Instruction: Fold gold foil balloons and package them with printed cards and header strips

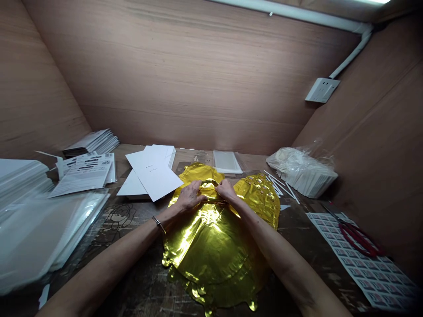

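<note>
Gold foil [211, 251] is at center frame, spread toward the bottom edge, with a folded band across its upper part. Left hand [191, 194] grips the band's left end, thumb along the near edge; right hand [226, 189] is closed on the right end. Can't tell if the textured gold part [261, 196] at right is joined on.

Risks, my read: uneven pull skews the fold or tears the foil; slick film could slip if one grip loosens. Lower tabs could crease if a forearm drags over them. Sideways slide could bump white cards [160, 171] left or scatter white sticks [280, 185] right.
</note>
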Motion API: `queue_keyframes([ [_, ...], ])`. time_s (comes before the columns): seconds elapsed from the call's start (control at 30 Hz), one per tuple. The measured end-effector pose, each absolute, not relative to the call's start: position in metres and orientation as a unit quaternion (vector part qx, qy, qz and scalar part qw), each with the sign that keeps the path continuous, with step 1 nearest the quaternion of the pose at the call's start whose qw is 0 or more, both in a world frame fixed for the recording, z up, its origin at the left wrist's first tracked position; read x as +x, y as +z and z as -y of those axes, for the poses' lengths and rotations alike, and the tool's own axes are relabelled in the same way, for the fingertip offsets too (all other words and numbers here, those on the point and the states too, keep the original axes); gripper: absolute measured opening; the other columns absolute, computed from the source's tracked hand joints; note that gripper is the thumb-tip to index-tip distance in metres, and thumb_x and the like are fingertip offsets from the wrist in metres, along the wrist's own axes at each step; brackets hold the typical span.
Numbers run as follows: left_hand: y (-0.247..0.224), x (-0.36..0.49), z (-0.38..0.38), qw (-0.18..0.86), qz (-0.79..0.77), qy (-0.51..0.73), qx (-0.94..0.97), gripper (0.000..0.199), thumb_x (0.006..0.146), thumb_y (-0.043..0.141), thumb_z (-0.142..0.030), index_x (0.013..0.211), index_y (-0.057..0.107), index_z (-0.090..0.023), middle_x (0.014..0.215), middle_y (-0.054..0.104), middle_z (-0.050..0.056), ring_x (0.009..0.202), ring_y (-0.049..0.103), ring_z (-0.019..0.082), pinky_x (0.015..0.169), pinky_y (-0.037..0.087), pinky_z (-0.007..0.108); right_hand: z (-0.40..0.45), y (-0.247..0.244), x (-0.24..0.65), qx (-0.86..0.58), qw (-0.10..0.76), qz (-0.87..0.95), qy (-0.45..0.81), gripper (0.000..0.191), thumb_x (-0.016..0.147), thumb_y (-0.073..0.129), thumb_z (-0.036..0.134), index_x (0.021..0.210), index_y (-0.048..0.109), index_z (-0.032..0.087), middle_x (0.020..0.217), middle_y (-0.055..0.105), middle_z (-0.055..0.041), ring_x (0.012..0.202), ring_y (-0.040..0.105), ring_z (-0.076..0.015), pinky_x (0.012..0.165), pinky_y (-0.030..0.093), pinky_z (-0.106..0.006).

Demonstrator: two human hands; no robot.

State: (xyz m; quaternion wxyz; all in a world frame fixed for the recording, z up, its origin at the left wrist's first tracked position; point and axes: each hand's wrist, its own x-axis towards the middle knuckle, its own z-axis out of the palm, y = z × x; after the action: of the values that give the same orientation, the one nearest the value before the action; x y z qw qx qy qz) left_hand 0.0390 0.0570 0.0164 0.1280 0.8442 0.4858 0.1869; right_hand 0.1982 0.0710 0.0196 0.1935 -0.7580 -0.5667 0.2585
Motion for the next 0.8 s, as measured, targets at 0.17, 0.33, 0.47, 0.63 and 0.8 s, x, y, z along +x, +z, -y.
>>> queue_keyframes([
  [0.17, 0.019, 0.042, -0.059, 0.105, -0.505, 0.167, 0.841, 0.028, 0.068, 0.053, -0.033, 0.09, 0.05, -0.015, 0.084, 0.054, 0.005, 0.076, 0.053, 0.019, 0.064, 0.039, 0.028, -0.07, 0.021, 0.196, -0.767, 0.168, 0.582, 0.211, 0.015, 0.063, 0.048, 0.015, 0.074, 0.059, 0.012, 0.076, 0.061, -0.0119, 0.072, 0.056, -0.0209, 0.053, 0.036, -0.024],
  [0.33, 0.018, 0.046, -0.051, 0.064, -0.49, 0.134, 0.859, 0.02, 0.073, 0.048, -0.027, 0.09, 0.053, -0.017, 0.094, 0.052, 0.005, 0.076, 0.054, 0.017, 0.063, 0.039, 0.027, -0.068, 0.019, 0.193, -0.767, 0.146, 0.602, 0.17, 0.021, 0.064, 0.048, 0.015, 0.082, 0.059, 0.013, 0.082, 0.061, -0.0131, 0.078, 0.057, -0.0229, 0.056, 0.037, -0.025],
  [0.47, 0.014, 0.047, -0.047, 0.02, -0.47, 0.132, 0.873, 0.025, 0.076, 0.042, -0.023, 0.099, 0.049, -0.018, 0.105, 0.048, 0.008, 0.078, 0.054, 0.017, 0.064, 0.041, 0.028, -0.068, 0.018, 0.191, -0.769, 0.122, 0.612, 0.139, 0.024, 0.066, 0.048, 0.017, 0.087, 0.059, 0.014, 0.084, 0.062, -0.013, 0.078, 0.058, -0.0221, 0.055, 0.038, -0.024],
  [0.63, 0.011, 0.044, -0.045, -0.066, -0.313, 0.15, 0.935, 0.025, 0.08, 0.037, -0.028, 0.1, 0.049, -0.018, 0.115, 0.042, 0.009, 0.112, 0.033, 0.025, 0.092, 0.026, 0.042, -0.069, 0.02, 0.194, -0.763, 0.14, 0.61, 0.161, 0.02, 0.064, 0.052, 0.02, 0.08, 0.061, 0.013, 0.081, 0.063, -0.0128, 0.077, 0.057, -0.0218, 0.055, 0.037, -0.023],
  [0.8, 0.011, 0.046, -0.041, -0.071, -0.268, 0.102, 0.955, 0.027, 0.075, 0.038, -0.016, 0.101, 0.046, -0.014, 0.103, 0.049, 0.011, 0.109, 0.034, 0.024, 0.096, 0.016, 0.044, -0.076, 0.018, 0.202, -0.761, 0.182, 0.581, 0.227, 0.017, 0.058, 0.06, 0.026, 0.068, 0.062, 0.013, 0.074, 0.063, -0.01, 0.071, 0.057, -0.0183, 0.053, 0.036, -0.021],
])
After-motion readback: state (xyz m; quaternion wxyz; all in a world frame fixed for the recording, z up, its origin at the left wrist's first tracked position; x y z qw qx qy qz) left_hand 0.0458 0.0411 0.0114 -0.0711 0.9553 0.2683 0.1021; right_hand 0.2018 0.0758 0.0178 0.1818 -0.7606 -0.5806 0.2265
